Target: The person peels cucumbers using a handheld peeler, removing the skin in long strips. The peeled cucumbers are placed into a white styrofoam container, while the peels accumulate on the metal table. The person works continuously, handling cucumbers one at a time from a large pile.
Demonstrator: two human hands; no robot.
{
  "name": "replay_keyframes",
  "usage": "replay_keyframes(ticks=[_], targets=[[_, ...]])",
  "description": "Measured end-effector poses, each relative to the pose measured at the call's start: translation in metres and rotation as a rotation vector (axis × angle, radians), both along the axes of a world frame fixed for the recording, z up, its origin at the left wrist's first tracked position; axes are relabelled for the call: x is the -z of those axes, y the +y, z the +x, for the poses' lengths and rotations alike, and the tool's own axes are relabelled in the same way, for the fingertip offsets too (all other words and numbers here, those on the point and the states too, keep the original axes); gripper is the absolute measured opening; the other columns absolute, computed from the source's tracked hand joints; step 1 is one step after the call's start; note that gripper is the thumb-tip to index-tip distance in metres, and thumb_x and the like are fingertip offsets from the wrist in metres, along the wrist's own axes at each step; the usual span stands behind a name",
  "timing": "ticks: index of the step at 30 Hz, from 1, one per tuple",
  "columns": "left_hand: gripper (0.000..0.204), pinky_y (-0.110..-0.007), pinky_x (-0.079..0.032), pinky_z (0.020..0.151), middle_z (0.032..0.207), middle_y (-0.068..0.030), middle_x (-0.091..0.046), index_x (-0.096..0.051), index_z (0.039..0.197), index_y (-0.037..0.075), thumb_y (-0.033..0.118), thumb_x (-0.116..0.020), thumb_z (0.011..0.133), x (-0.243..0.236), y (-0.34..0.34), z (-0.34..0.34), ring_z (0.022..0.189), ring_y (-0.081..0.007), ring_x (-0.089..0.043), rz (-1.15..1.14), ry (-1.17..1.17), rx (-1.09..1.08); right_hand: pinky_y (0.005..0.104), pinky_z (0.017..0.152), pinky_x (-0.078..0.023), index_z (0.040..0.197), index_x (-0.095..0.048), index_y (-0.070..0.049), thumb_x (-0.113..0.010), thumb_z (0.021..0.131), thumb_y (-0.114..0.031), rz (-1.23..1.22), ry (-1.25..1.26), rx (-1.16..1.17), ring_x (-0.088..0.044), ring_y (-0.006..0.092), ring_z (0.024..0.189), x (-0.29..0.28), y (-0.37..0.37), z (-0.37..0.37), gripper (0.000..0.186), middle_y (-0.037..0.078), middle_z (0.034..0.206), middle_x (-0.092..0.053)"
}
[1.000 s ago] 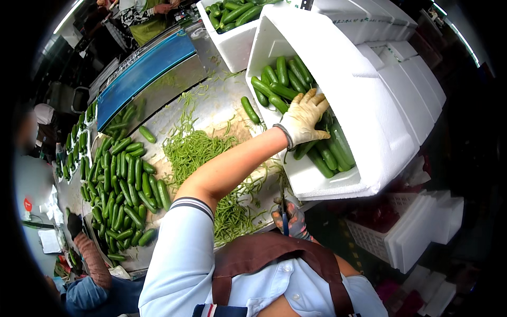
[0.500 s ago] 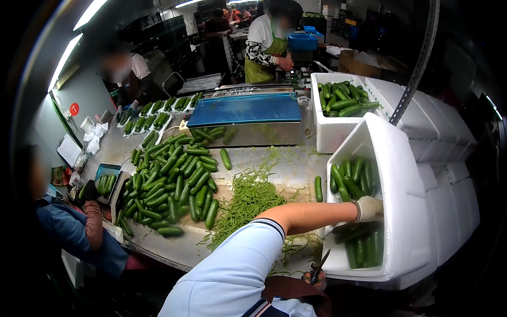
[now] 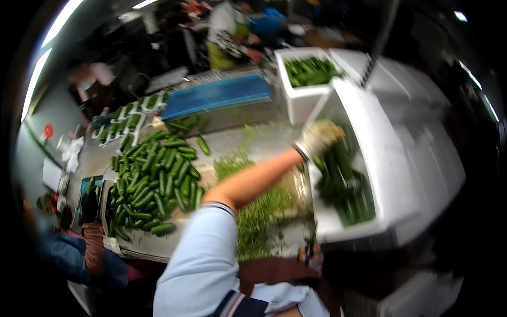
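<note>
My left hand [image 3: 319, 139], in a pale work glove, is over the inner left side of a tilted white foam box [image 3: 343, 236]. Dark green cucumbers [image 3: 346, 193] lie in the box, some directly below the glove. Motion smears the fingers, so whether they grip one is unclear. Low at the table's front edge, left of the box's lower corner, my right hand [image 3: 315, 259] is closed on dark scissors [image 3: 302, 254]; their blades are blurred now. Under my left forearm spreads a heap of thin green stalks [image 3: 266, 208].
A big pile of cucumbers [image 3: 153, 185] covers the table's left half. Behind it stands a blue-topped metal machine [image 3: 216, 95], with packed trays [image 3: 124, 124] to its left. Another foam box [image 3: 306, 94] of cucumbers stands beyond mine. A co-worker [image 3: 90, 253] is at the left; others stand behind.
My left hand has risen from deep in the foam box toward its far left side. The whole view has shifted and blurred. My right hand stays low with the scissors.
</note>
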State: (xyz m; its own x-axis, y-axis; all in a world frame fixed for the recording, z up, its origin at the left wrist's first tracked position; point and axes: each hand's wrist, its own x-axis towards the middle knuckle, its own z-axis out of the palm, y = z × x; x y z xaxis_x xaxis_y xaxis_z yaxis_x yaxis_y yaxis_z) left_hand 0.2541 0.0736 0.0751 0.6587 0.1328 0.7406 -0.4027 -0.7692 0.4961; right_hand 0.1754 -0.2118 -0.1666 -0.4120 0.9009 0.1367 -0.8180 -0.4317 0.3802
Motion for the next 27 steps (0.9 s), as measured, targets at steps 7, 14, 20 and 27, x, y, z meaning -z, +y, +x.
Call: replay_keyframes(ticks=[7, 14, 20, 27], targets=[[0.022, -0.023, -0.045, 0.057, 0.07, -0.003, -0.059, -0.057, 0.077, 0.004, 0.025, -0.054, 0.082, -0.039, 0.044, -0.104, 0.061, -0.0091, -0.053, -1.048, 0.283, 0.06, 0.0282, 0.038, -0.043, 0.103, -0.043, 0.001, -0.052, 0.079, -0.036, 0.195, 0.023, 0.025, -0.049, 0.0135, 0.049, -0.012, 0.004, -0.016, 0.046, 0.015, 0.071, -0.05], [0.023, -0.023, -0.043, 0.065, 0.074, 0.0, -0.059, -0.059, 0.081, 0.005, 0.027, -0.054, 0.082, -0.029, 0.031, -0.192, 0.069, -0.0061, -0.051, -0.686, 0.55, -0.16, 0.0236, 0.036, -0.039, 0.106, -0.044, -0.004, -0.043, 0.084, -0.041, -0.342, -0.51, 0.421, -0.041, 0.0123, 0.038, -0.049, 0.008, -0.027, 0.043, 0.016, 0.075, -0.05], [0.023, -0.021, -0.043, 0.061, 0.076, -0.001, -0.06, -0.06, 0.08, 0.005, 0.027, -0.054, 0.082, -0.009, 0.018, -0.239, 0.066, -0.0063, -0.052, -0.898, 0.709, -0.084, 0.0205, 0.031, -0.038, 0.093, -0.043, 0.006, -0.039, 0.085, -0.041, -0.166, -0.337, 0.261, -0.042, 0.0072, 0.04, -0.076, 0.069, -0.006, 0.047, 0.005, 0.057, -0.047], [0.026, -0.022, -0.043, 0.064, 0.077, -0.0014, -0.061, -0.058, 0.082, 0.004, 0.029, -0.059, 0.078, 0.035, -0.003, -0.249, 0.068, -0.0074, -0.053, -1.086, 0.829, 0.079, 0.0221, 0.037, -0.046, 0.094, -0.049, 0.0, -0.04, 0.087, -0.031, -0.478, -0.929, 0.413, -0.05, 0.0094, 0.046, -0.088, 0.114, -0.047, 0.033, 0.004, 0.064, -0.051]])
